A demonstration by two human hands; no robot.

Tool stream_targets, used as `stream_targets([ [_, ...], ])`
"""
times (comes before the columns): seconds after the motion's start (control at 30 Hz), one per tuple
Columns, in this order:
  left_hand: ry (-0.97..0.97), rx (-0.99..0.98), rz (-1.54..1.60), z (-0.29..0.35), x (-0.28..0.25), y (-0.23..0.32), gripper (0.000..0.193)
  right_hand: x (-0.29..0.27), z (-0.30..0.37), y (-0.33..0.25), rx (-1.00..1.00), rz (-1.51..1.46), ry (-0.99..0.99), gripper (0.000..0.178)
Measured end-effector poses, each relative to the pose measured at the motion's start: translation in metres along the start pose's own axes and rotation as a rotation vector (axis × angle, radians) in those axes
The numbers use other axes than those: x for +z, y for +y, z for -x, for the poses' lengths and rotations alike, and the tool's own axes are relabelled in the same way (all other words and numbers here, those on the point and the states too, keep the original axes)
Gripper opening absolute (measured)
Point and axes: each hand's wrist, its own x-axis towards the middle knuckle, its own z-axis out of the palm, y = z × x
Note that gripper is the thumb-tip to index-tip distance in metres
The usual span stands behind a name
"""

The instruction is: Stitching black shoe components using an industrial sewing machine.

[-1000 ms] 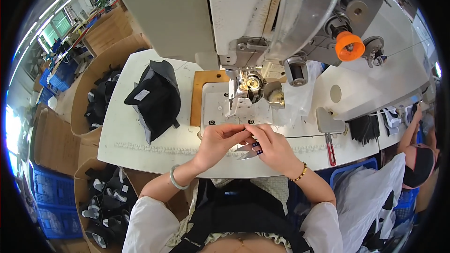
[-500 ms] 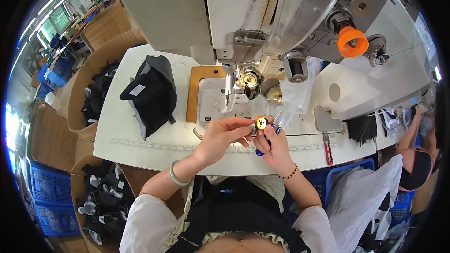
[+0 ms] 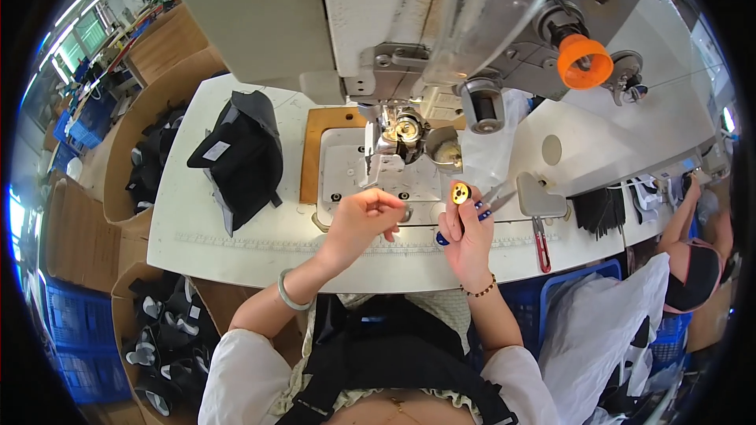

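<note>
Over the front of the sewing table, my left hand [image 3: 358, 228] pinches a small silver bobbin case [image 3: 407, 213] at its fingertips; the fingers partly hide it. To its right my right hand [image 3: 470, 248] is raised and closed. Between its thumb and forefinger sits a yellow bobbin [image 3: 461, 193] with dark holes in its face. The same hand also grips thread snips [image 3: 483, 210] with blue handles and pointed metal blades angled up and away. Beyond both hands stands the sewing machine's needle area [image 3: 402, 134], with a round hook part and a metal base plate.
A black sewn bag-like piece [image 3: 244, 153] lies on the left of the white table [image 3: 181, 212]. Red-handled snips [image 3: 542, 245] rest at the right. Cardboard boxes [image 3: 130, 287] of black pieces stand left. Another person [image 3: 697, 271] is at far right; a blue crate [image 3: 551, 287] is nearer.
My hands have drawn apart: the left moved the silver bobbin case away from the yellow bobbin, while the right turned upward with the bobbin and snips. The whole view shifted slightly.
</note>
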Motion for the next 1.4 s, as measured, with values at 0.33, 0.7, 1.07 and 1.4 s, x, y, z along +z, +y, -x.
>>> stream_targets([
  [0.33, 0.060, 0.279, -0.870, 0.003, -0.015, -0.044, 0.020, 0.002, -0.001, -0.004, 0.237, -0.199, 0.019, 0.031],
  [0.7, -0.360, 0.355, -0.178, -0.005, -0.004, 0.029, 0.029, 0.016, 0.004, -0.020, 0.641, -0.094, -0.053, 0.024],
  [1.07, -0.297, 0.272, 0.090, -0.009, -0.020, 0.003, 0.019, 0.016, 0.004, -0.033, 0.505, 0.317, -0.134, 0.026],
  [1.4, -0.274, 0.166, 0.562, -0.009, -0.024, -0.010, 0.021, 0.025, 0.011, -0.021, -0.221, 1.116, -0.180, 0.034],
])
